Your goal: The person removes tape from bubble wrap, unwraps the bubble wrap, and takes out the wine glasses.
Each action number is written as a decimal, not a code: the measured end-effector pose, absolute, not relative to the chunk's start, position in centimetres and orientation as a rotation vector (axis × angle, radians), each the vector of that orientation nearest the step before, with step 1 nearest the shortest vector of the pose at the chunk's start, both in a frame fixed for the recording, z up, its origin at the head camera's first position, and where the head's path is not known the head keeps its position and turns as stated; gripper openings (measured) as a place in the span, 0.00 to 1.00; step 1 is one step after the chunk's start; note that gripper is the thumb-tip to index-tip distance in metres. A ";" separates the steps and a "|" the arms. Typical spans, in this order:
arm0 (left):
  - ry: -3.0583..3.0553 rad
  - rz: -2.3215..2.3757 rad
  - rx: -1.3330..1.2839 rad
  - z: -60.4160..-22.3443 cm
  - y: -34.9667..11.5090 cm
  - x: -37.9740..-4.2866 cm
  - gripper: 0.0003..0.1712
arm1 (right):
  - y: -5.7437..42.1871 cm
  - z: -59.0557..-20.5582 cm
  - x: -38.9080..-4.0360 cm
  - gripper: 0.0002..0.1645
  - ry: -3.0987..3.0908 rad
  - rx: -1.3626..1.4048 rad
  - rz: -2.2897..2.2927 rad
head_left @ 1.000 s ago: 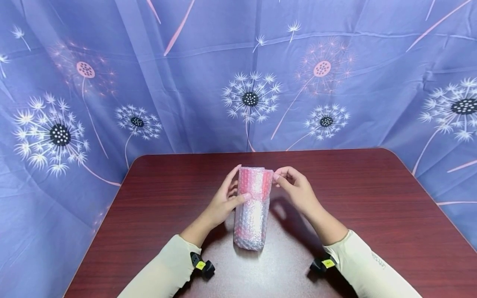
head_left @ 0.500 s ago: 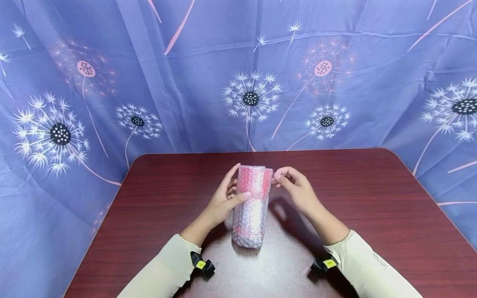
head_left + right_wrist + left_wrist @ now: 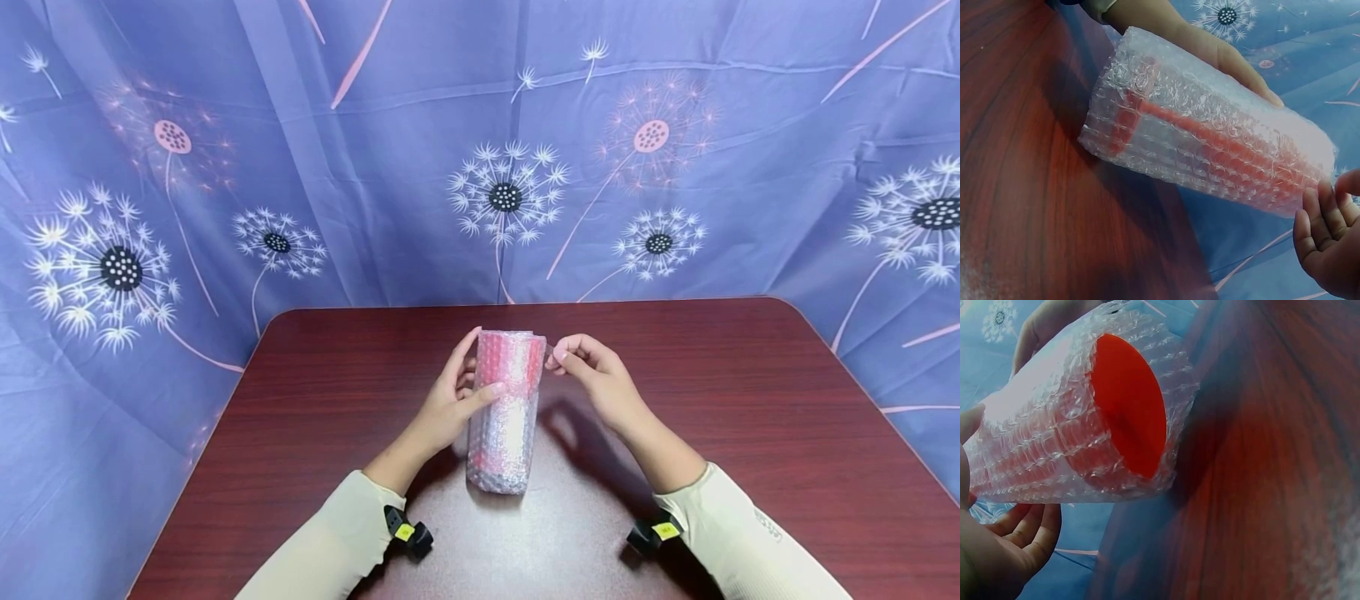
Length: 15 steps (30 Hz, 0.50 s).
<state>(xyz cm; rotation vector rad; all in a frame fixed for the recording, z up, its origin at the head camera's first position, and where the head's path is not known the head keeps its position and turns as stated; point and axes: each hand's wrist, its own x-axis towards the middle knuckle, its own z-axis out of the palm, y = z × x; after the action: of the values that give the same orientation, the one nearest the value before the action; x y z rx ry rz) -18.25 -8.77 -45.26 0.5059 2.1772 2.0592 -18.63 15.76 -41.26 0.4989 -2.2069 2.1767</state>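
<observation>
A tall bubble-wrapped package point(image 3: 504, 417) is held tilted, its lower end close over the table. Through the wrap, red and pale parts show, and the left wrist view reveals a flat red round end point(image 3: 1129, 403). My left hand point(image 3: 444, 404) grips its left side, thumb across the front and fingers behind. By the upper right edge, my right hand point(image 3: 596, 375) pinches a small clear tape-like strip point(image 3: 550, 351) between thumb and fingers. In the right wrist view, fingertips point(image 3: 1329, 194) are right at the package's end. What the wrap encloses is partly blurred by the bubbles.
The dark red wood-grain table point(image 3: 360, 375) extends around both hands. Behind it hangs a blue cloth point(image 3: 405, 208) with a dandelion print. A black wrist camera point(image 3: 408, 533) sits on the left forearm, another wrist camera point(image 3: 654, 533) on the right.
The package has shifted slightly up and left in the head view, with my left hand. A narrow gap has widened between its upper right edge and my right thumb, showing the clear strip.
</observation>
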 end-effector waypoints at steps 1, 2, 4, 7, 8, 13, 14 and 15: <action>2.179 2.060 0.505 -45.2 -8.8 -18.2 0.51 | 15.8 -41.2 -18.6 0.08 -2.199 0.507 2.182; 2.181 2.059 0.502 -45.2 -8.7 -18.2 0.51 | 15.8 -41.2 -18.6 0.07 -2.194 0.514 2.187; 2.184 2.057 0.499 -45.2 -8.7 -18.2 0.51 | 15.8 -41.2 -18.5 0.07 -2.185 0.526 2.191; 2.189 2.049 0.490 -45.1 -8.7 -18.2 0.51 | 15.7 -41.1 -18.5 0.07 -2.178 0.536 2.189; 2.189 2.046 0.485 -45.1 -8.7 -18.2 0.51 | 15.7 -41.1 -18.5 0.07 -2.182 0.535 2.184; 2.181 2.043 0.482 -45.1 -8.8 -18.2 0.51 | 15.7 -41.2 -18.5 0.09 -2.219 0.513 2.127; 2.180 2.043 0.483 -45.1 -8.8 -18.2 0.51 | 15.7 -41.2 -18.5 0.09 -2.223 0.507 2.120; 2.177 2.045 0.485 -45.1 -8.8 -18.2 0.51 | 15.7 -41.2 -18.5 0.09 -2.227 0.504 2.112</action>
<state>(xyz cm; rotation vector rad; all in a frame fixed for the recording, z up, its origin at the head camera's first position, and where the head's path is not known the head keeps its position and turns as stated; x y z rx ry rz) -18.22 -8.80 -45.13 0.4850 2.1771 2.0447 -18.54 15.67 -41.21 0.5038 -2.2272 2.1118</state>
